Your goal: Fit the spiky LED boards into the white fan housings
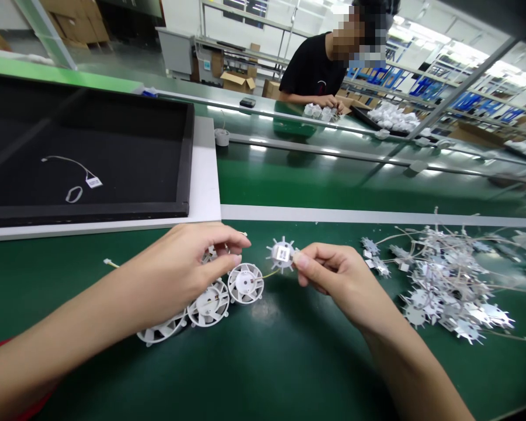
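Observation:
My right hand [333,266] pinches a small star-shaped fan motor piece [283,254] by its edge, between thumb and fingertips. The piece is pale, has short spokes all round and carries a square printed label. A thin yellowish wire runs from below it towards the hub of the nearest white round fan frame [246,284]. My left hand [197,263] hovers over several such frames, thumb and forefinger apart. A tiny white connector shows by its fingertip; I cannot tell whether they touch. Another fan frame [208,304] lies partly under this hand, and more are half hidden by the wrist.
At right lies a heap of star-shaped pieces with wires [447,280]. A black tray [114,213] at left holds one wired label piece and a loose ring. Across the bench, a person [313,70] handles white parts. A white round part [221,137] stands by the rail.

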`<action>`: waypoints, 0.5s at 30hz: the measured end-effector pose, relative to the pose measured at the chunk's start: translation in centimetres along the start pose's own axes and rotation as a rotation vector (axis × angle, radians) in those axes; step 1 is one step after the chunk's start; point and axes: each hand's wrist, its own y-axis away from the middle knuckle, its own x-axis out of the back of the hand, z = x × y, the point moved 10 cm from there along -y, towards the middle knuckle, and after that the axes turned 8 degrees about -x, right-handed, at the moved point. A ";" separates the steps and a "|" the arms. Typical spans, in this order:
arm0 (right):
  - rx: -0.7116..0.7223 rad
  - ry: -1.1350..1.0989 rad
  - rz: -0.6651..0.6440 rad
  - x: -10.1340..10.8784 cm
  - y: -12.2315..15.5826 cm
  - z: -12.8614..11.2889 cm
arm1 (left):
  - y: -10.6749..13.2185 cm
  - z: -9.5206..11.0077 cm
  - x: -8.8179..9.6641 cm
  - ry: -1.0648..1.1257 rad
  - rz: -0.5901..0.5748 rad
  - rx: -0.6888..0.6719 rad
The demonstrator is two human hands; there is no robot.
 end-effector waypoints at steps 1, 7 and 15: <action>-0.008 0.000 0.009 0.2 -0.1 0.2 | 0.1 0.3 -0.2 -0.090 -0.012 -0.050; -0.024 0.053 -0.077 -0.6 -0.3 0.3 | 1.4 3.5 -2.7 -0.450 -0.040 -0.304; -0.111 0.148 -0.240 -3.2 0.2 1.3 | 1.2 3.6 -3.9 -0.457 -0.070 -0.358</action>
